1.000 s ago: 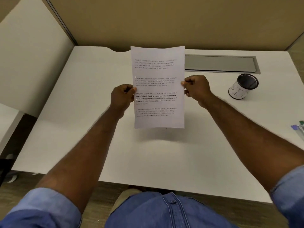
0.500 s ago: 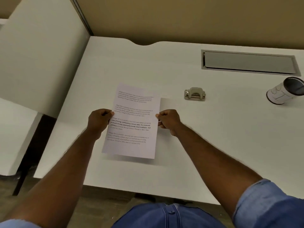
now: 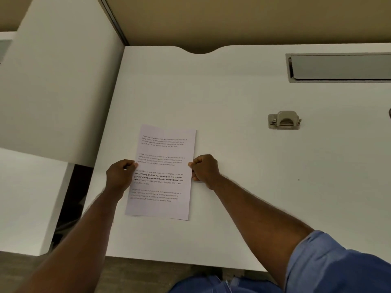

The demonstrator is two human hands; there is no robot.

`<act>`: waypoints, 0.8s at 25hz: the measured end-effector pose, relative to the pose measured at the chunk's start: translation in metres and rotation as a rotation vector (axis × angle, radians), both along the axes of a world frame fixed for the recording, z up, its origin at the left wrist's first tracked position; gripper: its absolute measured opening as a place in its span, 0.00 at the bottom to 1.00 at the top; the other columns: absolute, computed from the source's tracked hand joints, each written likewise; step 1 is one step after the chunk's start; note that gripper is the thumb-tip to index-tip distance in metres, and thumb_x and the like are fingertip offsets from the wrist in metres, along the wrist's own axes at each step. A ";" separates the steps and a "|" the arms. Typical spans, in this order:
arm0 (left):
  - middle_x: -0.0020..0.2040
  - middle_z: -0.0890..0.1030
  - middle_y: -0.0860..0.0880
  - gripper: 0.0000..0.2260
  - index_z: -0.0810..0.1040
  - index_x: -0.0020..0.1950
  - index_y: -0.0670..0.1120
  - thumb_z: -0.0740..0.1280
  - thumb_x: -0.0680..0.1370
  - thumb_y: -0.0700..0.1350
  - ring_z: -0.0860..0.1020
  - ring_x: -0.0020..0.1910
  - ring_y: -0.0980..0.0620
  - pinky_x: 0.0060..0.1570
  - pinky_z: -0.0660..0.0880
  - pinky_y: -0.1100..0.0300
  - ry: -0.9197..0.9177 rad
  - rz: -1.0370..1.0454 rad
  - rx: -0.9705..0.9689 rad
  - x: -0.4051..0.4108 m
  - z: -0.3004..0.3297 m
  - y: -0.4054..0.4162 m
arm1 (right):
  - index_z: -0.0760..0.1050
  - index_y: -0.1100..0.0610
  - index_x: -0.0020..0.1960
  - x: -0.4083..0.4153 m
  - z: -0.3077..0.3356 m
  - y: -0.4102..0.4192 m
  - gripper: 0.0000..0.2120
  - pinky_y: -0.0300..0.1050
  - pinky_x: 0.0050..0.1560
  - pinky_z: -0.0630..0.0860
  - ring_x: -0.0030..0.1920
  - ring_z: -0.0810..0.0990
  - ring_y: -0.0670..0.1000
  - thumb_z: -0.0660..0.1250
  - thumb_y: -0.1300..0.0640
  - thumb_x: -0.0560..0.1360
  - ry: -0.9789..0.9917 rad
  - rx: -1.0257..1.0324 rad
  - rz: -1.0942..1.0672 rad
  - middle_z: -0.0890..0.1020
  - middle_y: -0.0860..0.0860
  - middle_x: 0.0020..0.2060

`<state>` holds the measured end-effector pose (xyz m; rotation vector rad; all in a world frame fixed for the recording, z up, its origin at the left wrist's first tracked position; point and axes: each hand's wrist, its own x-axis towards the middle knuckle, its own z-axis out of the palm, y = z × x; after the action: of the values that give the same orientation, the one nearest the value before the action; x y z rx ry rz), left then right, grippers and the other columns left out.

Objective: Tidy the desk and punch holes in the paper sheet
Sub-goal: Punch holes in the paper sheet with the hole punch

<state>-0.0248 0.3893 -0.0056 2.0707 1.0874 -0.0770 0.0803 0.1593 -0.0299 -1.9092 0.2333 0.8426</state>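
A printed paper sheet (image 3: 161, 172) lies flat or nearly flat on the left part of the white desk (image 3: 254, 166). My left hand (image 3: 120, 174) pinches its left edge and my right hand (image 3: 205, 168) pinches its right edge, both at mid-height. A metal hole punch (image 3: 284, 120) stands on the desk to the right of the sheet and farther back, well apart from both hands.
A white partition panel (image 3: 59, 81) rises at the desk's left edge, a tan wall behind. A grey cable tray lid (image 3: 340, 67) is set into the desk at the back right. A lower white surface (image 3: 27, 197) sits to the left.
The sheet, held upright in front of me a second ago, has come down to the desk surface on the left side. The view has shifted left, so the pen cup is nearly out of view.
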 end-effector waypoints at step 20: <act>0.53 0.78 0.44 0.14 0.77 0.57 0.44 0.72 0.72 0.36 0.77 0.48 0.45 0.48 0.73 0.54 -0.380 -0.412 0.278 0.003 -0.006 -0.162 | 0.79 0.59 0.51 -0.011 0.010 -0.227 0.07 0.50 0.45 0.79 0.41 0.78 0.48 0.64 0.58 0.77 -0.699 -0.261 -0.213 0.82 0.54 0.46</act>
<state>-0.0216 0.2276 -0.0113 2.4044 0.4527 0.2685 0.0688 -0.0674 -0.0197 -2.2511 0.1137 -0.0262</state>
